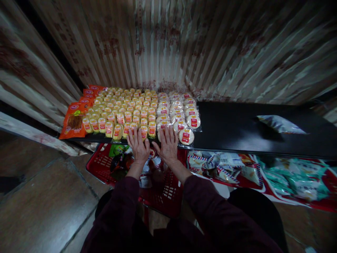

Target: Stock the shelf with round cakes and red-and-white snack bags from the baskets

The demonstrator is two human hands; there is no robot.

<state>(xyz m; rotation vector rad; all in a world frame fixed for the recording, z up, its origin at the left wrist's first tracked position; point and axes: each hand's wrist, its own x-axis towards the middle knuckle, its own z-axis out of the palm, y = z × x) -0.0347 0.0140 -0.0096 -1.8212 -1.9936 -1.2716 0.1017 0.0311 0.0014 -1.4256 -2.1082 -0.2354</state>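
My left hand lies with its fingers stretched out over the front row of small yellow wrapped cakes, which stand in close rows on a black shelf. Just to its right, my right hand is spread, fingertips on the front of the round white wrapped cakes. Part of the front row is hidden beneath my fingers. Neither hand is closed around a cake. The white cakes, in clear wrap with red labels, lie in overlapping columns beside the yellow ones.
Orange packets overlap at the shelf's left end. A silver packet lies on the right part. Below are a red basket with mixed goods, striped packets and green packets. A pleated curtain hangs behind.
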